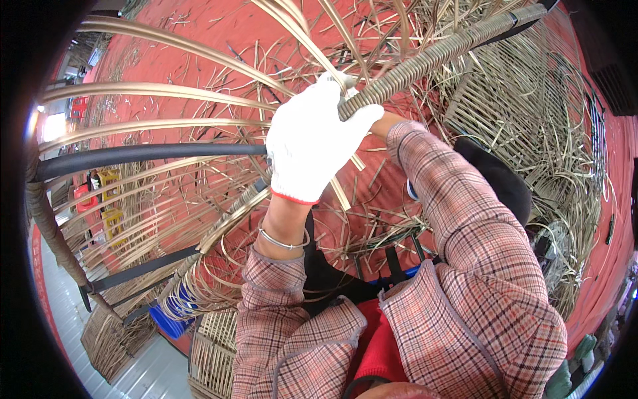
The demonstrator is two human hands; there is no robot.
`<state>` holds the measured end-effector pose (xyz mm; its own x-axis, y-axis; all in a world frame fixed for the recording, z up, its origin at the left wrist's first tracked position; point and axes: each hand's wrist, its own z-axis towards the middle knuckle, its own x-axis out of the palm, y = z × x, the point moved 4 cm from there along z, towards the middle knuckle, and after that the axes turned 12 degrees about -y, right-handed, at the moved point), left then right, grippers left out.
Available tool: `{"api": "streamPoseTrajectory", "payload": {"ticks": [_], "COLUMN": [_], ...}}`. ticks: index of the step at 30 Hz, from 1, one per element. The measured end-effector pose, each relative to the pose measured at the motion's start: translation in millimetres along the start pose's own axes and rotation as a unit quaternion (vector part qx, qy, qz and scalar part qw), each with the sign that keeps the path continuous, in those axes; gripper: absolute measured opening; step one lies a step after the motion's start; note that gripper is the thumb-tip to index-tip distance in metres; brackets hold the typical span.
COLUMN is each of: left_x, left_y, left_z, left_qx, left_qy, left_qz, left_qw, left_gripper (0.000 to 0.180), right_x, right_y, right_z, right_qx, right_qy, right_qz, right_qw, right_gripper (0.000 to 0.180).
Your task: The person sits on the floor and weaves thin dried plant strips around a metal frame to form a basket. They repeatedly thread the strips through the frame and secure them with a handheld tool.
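My left hand [312, 136], in a white knitted glove with a red cuff, is closed over a bar wrapped in tan strips [425, 63]. Its thumb points right along the underside of the wrapping. From the right comes my right arm [445, 179] in a plaid sleeve; its bare wrist passes behind the left thumb, and the fingers are hidden. Long pale weaving strips [166, 90] fan out from the bar to the left and the top. A dark metal tube [153, 154] of the same frame meets the bar under my left hand.
Loose strip scraps litter the red floor covering [199, 40]. At the right lies a slatted woven panel [498, 113] among heaped strips [558, 179]. A blue container [174, 312] holding coiled strips stands lower left. Yellow stools [109, 199] are beyond the frame.
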<state>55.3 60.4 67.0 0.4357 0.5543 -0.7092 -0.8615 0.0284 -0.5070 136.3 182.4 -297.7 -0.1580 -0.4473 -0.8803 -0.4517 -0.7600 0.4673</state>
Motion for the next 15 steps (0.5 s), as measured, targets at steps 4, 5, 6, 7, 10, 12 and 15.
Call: {"api": "streamPoseTrajectory", "payload": {"ticks": [4, 5, 6, 7, 10, 12, 15], "left_x": [8.7, 10.4, 11.3, 11.0, 8.7, 6.7, 0.4], "left_y": [-1.9, -1.7, -2.4, -4.1, -10.7, -13.5, -16.7], "left_z": [1.6, 1.8, 1.3, 1.2, 0.9, 2.2, 2.8], "left_qx": [0.044, 0.033, 0.022, 0.019, 0.004, -0.014, -0.021], "left_qy": [-0.009, 0.001, 0.011, 0.012, 0.028, 0.035, 0.031], "left_qz": [0.036, 0.039, 0.043, 0.045, 0.044, 0.032, 0.051], "left_qw": [0.998, 0.999, 0.999, 0.999, 0.999, 0.999, 0.998], "left_gripper": [0.040, 0.039, 0.039, 0.038, 0.037, 0.036, 0.037], "right_x": [36.2, 42.3, 47.1, 50.8, 57.6, 59.6, 57.5], "right_y": [5.4, 4.4, 2.8, 0.9, -3.2, -1.1, 8.5], "right_z": [-14.3, -15.0, -15.1, -14.9, -14.3, -14.5, -8.7], "right_qx": [0.008, 0.009, 0.011, 0.011, 0.012, 0.006, -0.015], "right_qy": [-0.030, -0.031, -0.032, -0.031, -0.029, -0.032, -0.038], "right_qz": [-0.029, -0.031, -0.030, -0.032, -0.034, -0.037, -0.049], "right_qw": [0.999, 0.999, 0.999, 0.999, 0.999, 0.999, 0.998], "right_gripper": [0.026, 0.026, 0.026, 0.026, 0.026, 0.026, 0.026]}}
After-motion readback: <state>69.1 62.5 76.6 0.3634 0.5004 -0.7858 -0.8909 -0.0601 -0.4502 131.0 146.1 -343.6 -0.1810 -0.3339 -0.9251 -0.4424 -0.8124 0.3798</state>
